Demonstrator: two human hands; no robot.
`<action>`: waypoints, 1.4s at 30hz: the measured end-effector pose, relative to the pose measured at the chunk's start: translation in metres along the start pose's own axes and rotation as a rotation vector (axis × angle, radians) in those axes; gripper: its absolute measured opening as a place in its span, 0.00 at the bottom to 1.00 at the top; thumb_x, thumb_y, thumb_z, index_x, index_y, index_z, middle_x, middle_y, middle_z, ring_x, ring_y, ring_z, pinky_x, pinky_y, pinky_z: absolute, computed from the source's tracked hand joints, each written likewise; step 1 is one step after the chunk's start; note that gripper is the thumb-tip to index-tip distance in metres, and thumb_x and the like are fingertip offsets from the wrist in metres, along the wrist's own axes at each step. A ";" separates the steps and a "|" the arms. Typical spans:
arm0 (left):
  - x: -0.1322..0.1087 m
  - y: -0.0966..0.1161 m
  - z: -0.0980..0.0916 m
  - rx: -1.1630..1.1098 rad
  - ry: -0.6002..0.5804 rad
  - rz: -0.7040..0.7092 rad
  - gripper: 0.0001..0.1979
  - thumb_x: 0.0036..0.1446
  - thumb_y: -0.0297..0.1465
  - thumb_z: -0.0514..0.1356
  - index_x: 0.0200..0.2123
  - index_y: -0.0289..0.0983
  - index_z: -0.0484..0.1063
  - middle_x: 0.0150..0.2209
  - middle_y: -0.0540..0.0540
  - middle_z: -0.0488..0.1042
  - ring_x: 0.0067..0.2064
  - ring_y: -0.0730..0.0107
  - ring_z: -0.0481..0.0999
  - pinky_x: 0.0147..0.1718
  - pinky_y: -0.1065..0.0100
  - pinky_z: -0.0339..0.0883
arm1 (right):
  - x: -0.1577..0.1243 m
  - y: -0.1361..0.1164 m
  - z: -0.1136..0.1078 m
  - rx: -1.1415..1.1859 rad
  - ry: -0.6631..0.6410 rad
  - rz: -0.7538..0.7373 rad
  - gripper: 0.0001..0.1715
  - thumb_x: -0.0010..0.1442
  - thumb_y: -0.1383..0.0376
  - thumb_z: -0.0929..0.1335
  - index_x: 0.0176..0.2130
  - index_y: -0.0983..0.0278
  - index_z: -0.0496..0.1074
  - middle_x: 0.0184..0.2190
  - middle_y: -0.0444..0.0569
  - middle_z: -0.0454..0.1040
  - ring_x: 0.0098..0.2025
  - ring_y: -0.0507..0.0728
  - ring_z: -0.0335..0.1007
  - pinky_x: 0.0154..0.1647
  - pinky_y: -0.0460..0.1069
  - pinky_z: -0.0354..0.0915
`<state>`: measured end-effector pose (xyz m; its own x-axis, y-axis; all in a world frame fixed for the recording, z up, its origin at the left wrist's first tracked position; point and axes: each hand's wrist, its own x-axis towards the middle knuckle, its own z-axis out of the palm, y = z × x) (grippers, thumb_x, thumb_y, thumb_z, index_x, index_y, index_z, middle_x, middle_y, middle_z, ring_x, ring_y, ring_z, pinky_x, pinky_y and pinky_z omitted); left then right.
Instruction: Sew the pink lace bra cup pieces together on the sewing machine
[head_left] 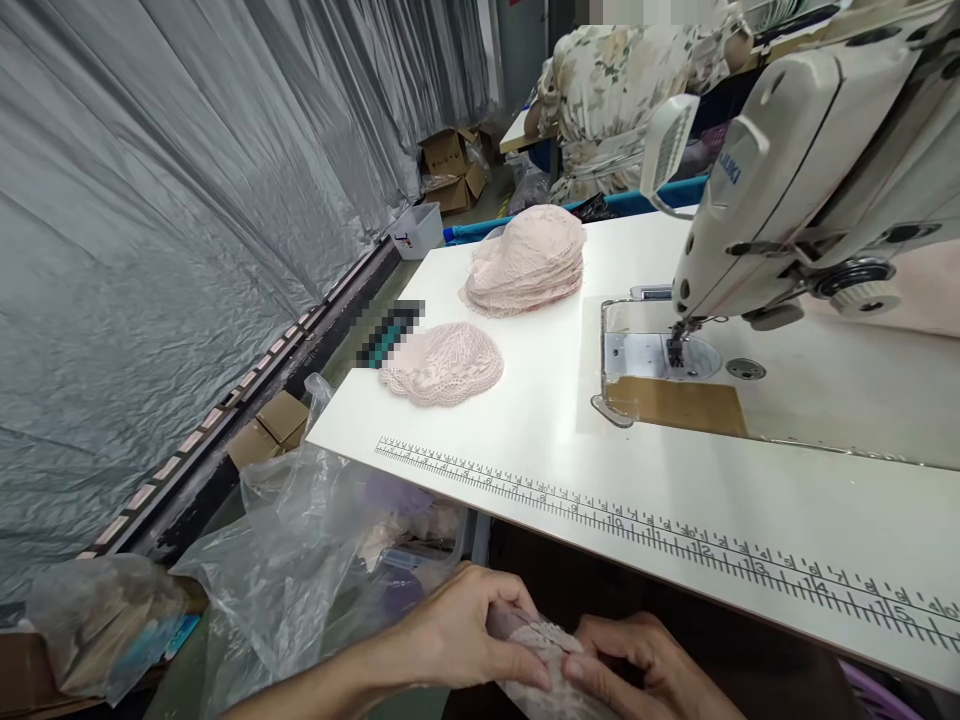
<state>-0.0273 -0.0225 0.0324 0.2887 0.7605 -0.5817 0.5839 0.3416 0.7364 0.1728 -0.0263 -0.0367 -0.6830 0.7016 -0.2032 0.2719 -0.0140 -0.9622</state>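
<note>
Lace piece (537,646) pinched between left hand (457,635) and right hand (646,672), thumbs on its edge, just under the counter (559,445) ahead; an even, light grip should keep it flat.

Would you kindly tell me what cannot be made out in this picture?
Head view:
Lace piece in the left hand and right hand: mostly covered by them, cut off by the bottom edge.
Object beside the small lace stack: pixelated.
Sewing machine: right end cut off by the frame.
Plastic bag contents: hazy through the film.
</note>
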 end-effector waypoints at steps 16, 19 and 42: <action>0.002 0.014 -0.010 0.106 -0.059 0.068 0.12 0.46 0.39 0.66 0.29 0.34 0.77 0.20 0.54 0.68 0.24 0.78 0.63 0.22 0.79 0.52 | -0.003 -0.012 -0.011 0.119 0.085 0.040 0.23 0.56 0.47 0.64 0.24 0.61 0.72 0.20 0.41 0.66 0.26 0.52 0.62 0.29 0.43 0.58; 0.005 0.015 -0.008 0.109 -0.067 0.064 0.11 0.46 0.37 0.66 0.29 0.34 0.78 0.22 0.52 0.72 0.24 0.77 0.66 0.22 0.79 0.54 | 0.000 -0.011 -0.012 0.160 0.037 0.025 0.21 0.56 0.48 0.65 0.27 0.61 0.74 0.22 0.42 0.69 0.26 0.52 0.63 0.28 0.44 0.58; 0.007 0.018 -0.012 0.090 -0.172 0.070 0.09 0.53 0.34 0.62 0.33 0.35 0.79 0.23 0.51 0.74 0.23 0.77 0.68 0.21 0.79 0.55 | 0.006 -0.011 -0.020 0.384 -0.025 0.109 0.19 0.52 0.51 0.68 0.26 0.64 0.74 0.21 0.43 0.71 0.27 0.52 0.64 0.31 0.46 0.59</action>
<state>-0.0239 -0.0045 0.0455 0.4515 0.6725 -0.5864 0.6215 0.2345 0.7475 0.1796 -0.0074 -0.0235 -0.6815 0.6642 -0.3074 0.0732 -0.3560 -0.9316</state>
